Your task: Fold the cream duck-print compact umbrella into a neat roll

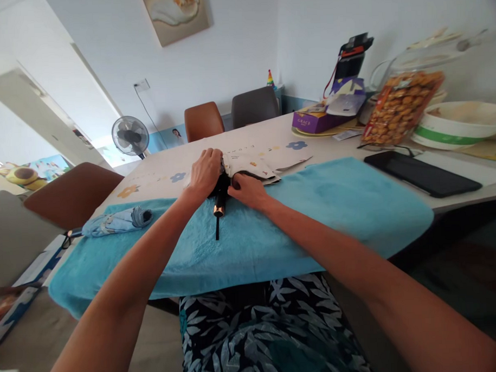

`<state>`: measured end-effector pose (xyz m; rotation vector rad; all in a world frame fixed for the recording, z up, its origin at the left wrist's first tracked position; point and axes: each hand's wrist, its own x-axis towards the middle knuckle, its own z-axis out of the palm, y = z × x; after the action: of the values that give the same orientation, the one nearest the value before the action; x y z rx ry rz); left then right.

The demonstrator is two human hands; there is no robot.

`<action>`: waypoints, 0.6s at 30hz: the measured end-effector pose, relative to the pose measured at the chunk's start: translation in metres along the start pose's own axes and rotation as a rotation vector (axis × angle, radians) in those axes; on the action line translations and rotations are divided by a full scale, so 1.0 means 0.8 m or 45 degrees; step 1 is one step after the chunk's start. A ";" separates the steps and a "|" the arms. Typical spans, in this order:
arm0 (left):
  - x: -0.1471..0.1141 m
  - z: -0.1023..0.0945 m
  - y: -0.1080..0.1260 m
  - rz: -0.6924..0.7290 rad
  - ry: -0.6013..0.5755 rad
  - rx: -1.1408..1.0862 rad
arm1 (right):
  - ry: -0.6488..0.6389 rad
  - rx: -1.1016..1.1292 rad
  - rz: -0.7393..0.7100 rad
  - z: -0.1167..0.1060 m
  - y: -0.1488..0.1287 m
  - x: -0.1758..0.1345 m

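Observation:
A folding umbrella (251, 167) with a cream patterned canopy and dark underside lies near the middle of the table. Its black handle (219, 198) has a rose-gold ring and a strap hanging toward me. My left hand (206, 168) is closed around the gathered canopy on the left side, above the handle. On the other side my right hand (250, 190) has its fingers curled in at the canopy folds; part of them is hidden by the cloth. Beneath lies a light-blue towel (325, 205). A second, rolled blue umbrella (117, 221) rests at the towel's left.
To the right stand a black tablet (422, 172), a purple tissue box (319, 118), a jar of nuts (408, 102), a white-and-green bowl (453, 130) and a dark bottle (349, 60). Chairs (204, 121) and a fan (130, 135) stand beyond the table.

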<state>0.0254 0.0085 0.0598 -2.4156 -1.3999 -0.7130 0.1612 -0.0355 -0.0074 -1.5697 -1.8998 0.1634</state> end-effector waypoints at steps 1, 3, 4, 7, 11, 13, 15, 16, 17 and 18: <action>0.001 -0.001 -0.001 -0.028 -0.003 -0.045 | 0.025 0.015 0.018 -0.001 0.000 -0.001; -0.005 -0.002 -0.002 -0.069 0.023 -0.150 | 0.084 0.045 0.045 -0.002 0.002 -0.001; -0.011 -0.002 -0.002 -0.077 0.064 -0.195 | 0.111 0.055 0.051 -0.002 0.003 -0.001; -0.045 0.004 0.003 -0.013 0.225 -0.232 | 0.181 0.040 0.075 0.000 0.004 0.001; -0.080 0.020 0.009 0.197 0.181 -0.067 | 0.191 -0.021 0.068 0.006 0.005 0.004; -0.080 0.026 0.006 0.200 0.205 0.027 | 0.195 -0.054 0.060 0.007 0.005 0.004; -0.071 0.028 -0.002 0.217 0.248 0.096 | 0.220 -0.089 0.067 0.006 0.006 0.003; -0.066 0.028 -0.006 0.243 0.272 0.117 | 0.227 -0.108 0.069 0.006 0.006 0.003; -0.062 0.026 -0.011 0.272 0.295 0.135 | 0.226 -0.127 0.068 0.006 0.006 0.002; -0.058 0.023 -0.016 0.292 0.318 0.150 | 0.219 -0.147 0.061 0.005 0.007 0.002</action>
<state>-0.0002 -0.0108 0.0192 -2.2566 -1.0201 -0.8157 0.1631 -0.0315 -0.0128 -1.6506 -1.7659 -0.0597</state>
